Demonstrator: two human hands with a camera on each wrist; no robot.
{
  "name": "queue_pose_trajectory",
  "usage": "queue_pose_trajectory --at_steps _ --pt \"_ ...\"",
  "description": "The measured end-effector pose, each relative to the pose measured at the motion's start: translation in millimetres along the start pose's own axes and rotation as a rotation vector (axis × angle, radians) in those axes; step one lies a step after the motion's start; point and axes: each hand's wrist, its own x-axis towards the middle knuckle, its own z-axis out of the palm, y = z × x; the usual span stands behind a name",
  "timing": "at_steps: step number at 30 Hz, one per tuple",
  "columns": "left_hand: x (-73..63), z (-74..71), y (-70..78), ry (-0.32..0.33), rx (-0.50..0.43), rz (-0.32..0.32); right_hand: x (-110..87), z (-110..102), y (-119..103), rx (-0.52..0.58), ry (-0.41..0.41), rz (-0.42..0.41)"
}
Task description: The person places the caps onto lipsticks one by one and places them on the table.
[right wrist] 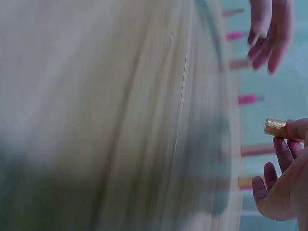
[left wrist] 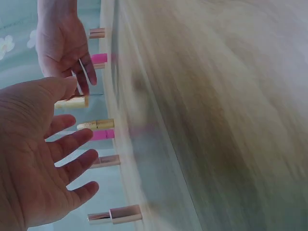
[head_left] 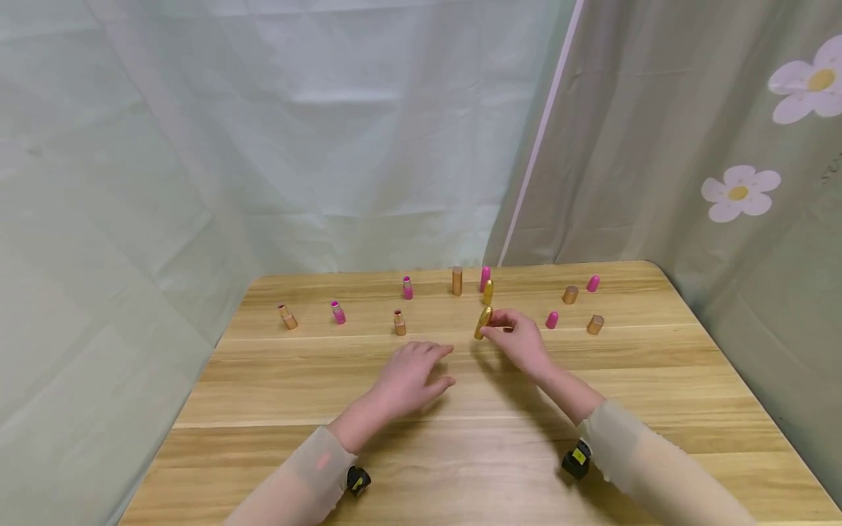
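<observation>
Pale curtains back a wooden table (head_left: 592, 409). The right hand (head_left: 522, 340) pinches a gold tube (head_left: 483, 322) between thumb and fingertips, tilted, toward the far edge at mid-width. The left hand (head_left: 411, 376) hovers just beside it, fingers spread, holding nothing. Recommendation: keep the pinch firm and clear of the upright tubes near the far edge.
</observation>
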Motion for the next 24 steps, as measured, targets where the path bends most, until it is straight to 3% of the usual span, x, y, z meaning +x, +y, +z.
queue_pose_trajectory --at_steps 4,8,13,24 --pt "-5.2 1.7 -1.2 -0.012 0.091 0.052 13.0 -8 11 -0.163 0.025 -0.013" --pt "-9.6 3.8 -2.8 -0.025 0.137 0.098 22.2 -11 17 -0.252 0.022 -0.012" --pt "-12.7 5.1 -4.1 -0.033 0.148 0.128 30.6 -11 18 -0.29 0.013 -0.023" --pt "-16.1 6.4 -4.1 -0.055 0.136 0.127 43.9 -7 27 -0.35 0.023 0.004"
